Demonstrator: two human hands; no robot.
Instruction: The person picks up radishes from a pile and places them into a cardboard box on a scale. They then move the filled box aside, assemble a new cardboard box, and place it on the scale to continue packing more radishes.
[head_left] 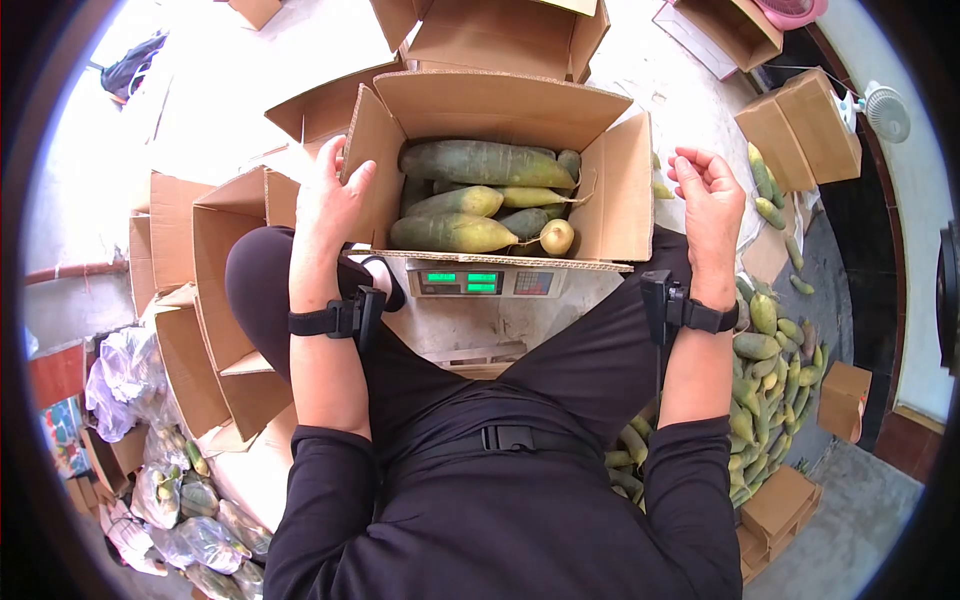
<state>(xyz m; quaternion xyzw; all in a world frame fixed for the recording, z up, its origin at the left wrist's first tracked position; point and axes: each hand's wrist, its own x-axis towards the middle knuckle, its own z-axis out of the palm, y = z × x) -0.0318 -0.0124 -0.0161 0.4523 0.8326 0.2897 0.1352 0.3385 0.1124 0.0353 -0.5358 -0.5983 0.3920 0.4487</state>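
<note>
An open cardboard box sits on an electronic scale with green lit digits. Inside lie several green and yellow papayas and one small round pale fruit. My left hand grips the box's left flap. My right hand hovers just right of the box's right flap, fingers loosely curled, holding nothing. Both wrists wear black strapped devices.
Empty cardboard boxes stand at my left, more at the back and right. A heap of green papayas lies on the floor at my right. Plastic bags with produce sit lower left. A small fan stands far right.
</note>
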